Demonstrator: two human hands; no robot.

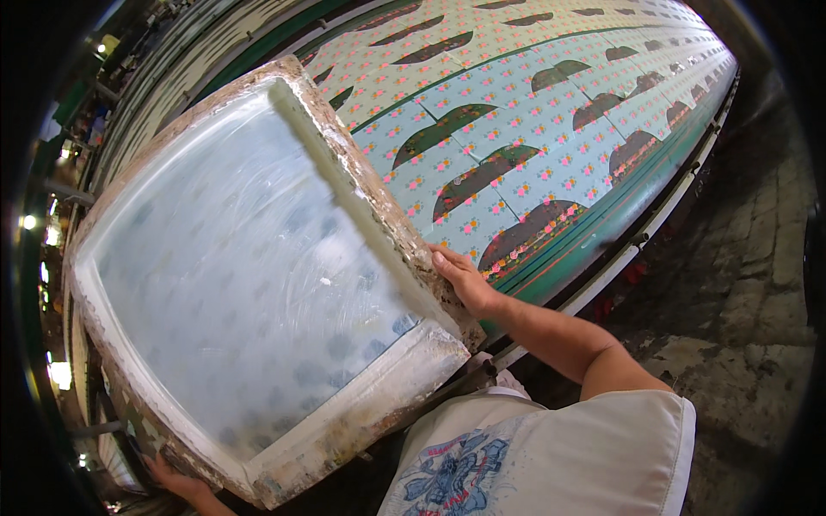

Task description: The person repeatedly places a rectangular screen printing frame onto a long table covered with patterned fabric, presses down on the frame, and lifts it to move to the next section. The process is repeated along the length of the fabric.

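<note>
A long printing table ran from the centre of the frame away to the upper right, covered by a pale blue and cream cloth already printed with small pink flowers and dark half-round motifs in repeating panels as far as the view reached. Over its near end, filling the left and centre of the frame, sat a large rectangular screen frame, its wooden edges crusted with dried whitish paste and its translucent mesh smeared with pale paste, the floral pattern showing faintly through. Judging by this, much of the cloth had its colours laid, and the screen was being held over one more panel at the near end; whether it was resting flat or lifted could not be told. The right hand, right of centre, was closed over the frame's right rail, fingers curled on its edge. The left hand, at the lower left, gripped the frame's near corner from beneath, only partly visible. A stone floor lay at the right.
</note>
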